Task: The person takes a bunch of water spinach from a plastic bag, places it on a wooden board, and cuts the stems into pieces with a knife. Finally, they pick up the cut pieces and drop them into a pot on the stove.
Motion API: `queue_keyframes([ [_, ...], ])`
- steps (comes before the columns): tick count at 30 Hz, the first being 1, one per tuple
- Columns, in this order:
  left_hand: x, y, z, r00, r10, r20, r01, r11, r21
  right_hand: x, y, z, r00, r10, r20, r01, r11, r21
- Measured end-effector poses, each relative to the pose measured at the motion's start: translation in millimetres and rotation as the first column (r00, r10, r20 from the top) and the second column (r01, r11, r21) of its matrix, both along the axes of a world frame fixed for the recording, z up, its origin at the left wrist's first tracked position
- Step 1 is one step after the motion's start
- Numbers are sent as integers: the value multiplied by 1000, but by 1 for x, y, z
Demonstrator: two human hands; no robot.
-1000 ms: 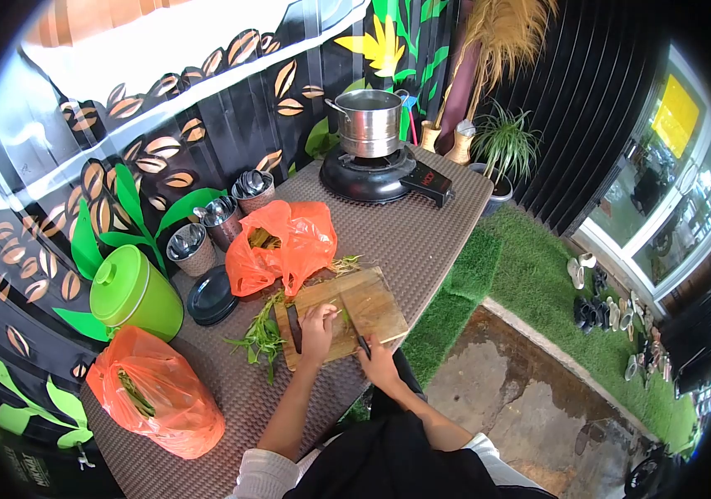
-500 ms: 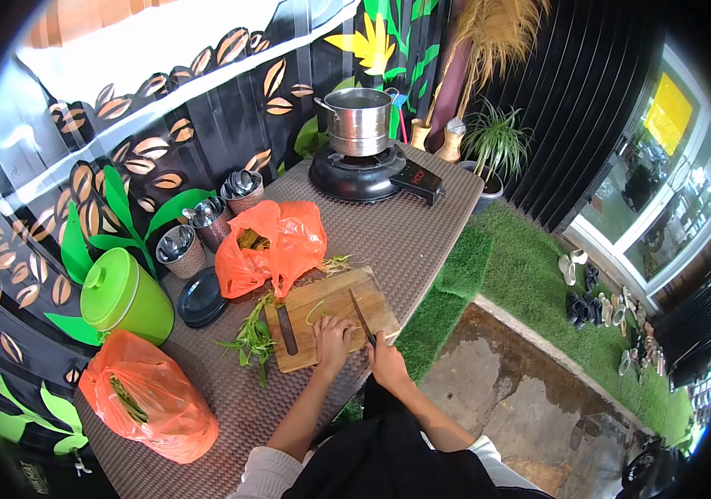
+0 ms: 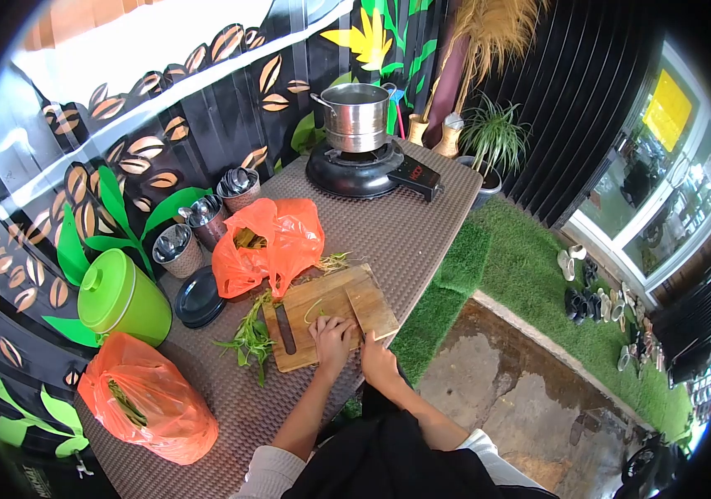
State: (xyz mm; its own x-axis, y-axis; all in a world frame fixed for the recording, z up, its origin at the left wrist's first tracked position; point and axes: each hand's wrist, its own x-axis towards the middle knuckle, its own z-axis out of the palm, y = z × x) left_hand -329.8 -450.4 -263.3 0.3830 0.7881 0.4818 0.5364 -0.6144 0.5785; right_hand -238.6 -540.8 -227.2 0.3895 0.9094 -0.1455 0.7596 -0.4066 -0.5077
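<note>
A wooden cutting board [image 3: 314, 296] with a dark slot lies near the table's front edge. My left hand [image 3: 333, 337] presses on it with bent fingers, on something too small to make out; a thin green stem [image 3: 316, 309] curves just beyond the fingertips. My right hand [image 3: 379, 363] is closed round the handle of a knife [image 3: 355, 312], whose blade reaches forward over the board. Leafy green stems [image 3: 252, 334] lie against the board's left side. Behind the board, an open orange plastic bag [image 3: 296, 235] holds greens.
A pot [image 3: 356, 121] stands on a black portable stove [image 3: 347, 173] at the table's far end. Left are a green lidded container [image 3: 127, 295], a second orange bag [image 3: 160, 407], cutlery cups [image 3: 178, 250] and a black lid [image 3: 200, 298]. Shoes [image 3: 576, 303] lie on the grass.
The knife and my right hand have shifted slightly left and toward my left hand, and the blade looks more tilted. The whole view has moved a little.
</note>
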Motion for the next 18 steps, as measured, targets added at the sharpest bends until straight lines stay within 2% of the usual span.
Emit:
queue_keyframes([
  [4,1,-3,2,1000,29,3,-29,999,29,13,9,3,999,38,12,-39,998,55],
  [9,-1,-2,1,1000,19,1,-19,1000,23,-1,0,-3,1000,5,-8,-5,1000,-14],
  [12,-1,-2,2,1000,15,5,-15,1000,12,3,12,-5,999,-14,-43,16,999,43],
  [15,-1,-4,5,1000,15,6,-15,1000,3,9,7,5,998,23,-51,-21,999,25],
  [18,-2,-3,4,1000,12,-4,-12,1000,22,-3,-3,-1,1000,-14,-13,14,1000,-22],
])
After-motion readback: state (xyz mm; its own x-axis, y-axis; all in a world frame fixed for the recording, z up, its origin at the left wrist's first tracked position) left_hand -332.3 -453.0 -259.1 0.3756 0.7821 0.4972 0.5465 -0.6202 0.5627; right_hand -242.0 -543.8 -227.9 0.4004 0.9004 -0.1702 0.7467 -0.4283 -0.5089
